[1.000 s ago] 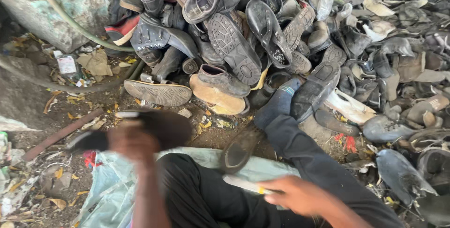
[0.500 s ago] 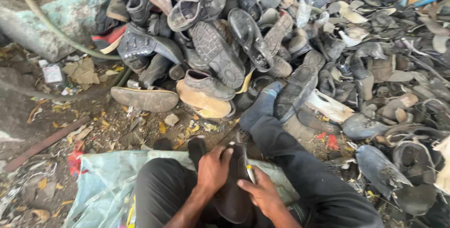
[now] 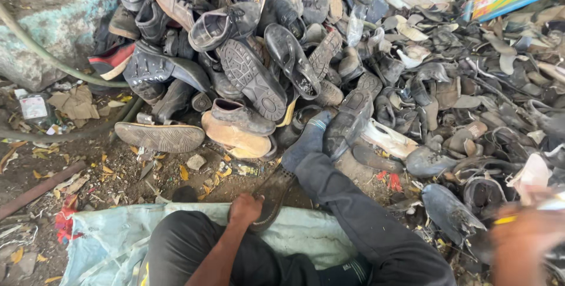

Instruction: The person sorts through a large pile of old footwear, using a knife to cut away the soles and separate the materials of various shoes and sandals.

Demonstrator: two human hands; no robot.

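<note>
Right hand (image 3: 525, 240) has left the sole (image 3: 269, 199); seemingly blurred.

Scrap yard: heaped worn shoes (image 3: 253, 80)

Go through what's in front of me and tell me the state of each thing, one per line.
Left hand: closed on a dark shoe sole.
Dark shoe sole: held at its near end, lying on the ground between the legs.
Right hand: blurred, at the right edge; grip unclear.
Shoe pile: heaped, many pieces upside down.
Tan sole: flat on the dirt, apart from the heap.
Pale sheet: spread, crumpled, under the legs.
Hose: lying curved along the ground.
</note>
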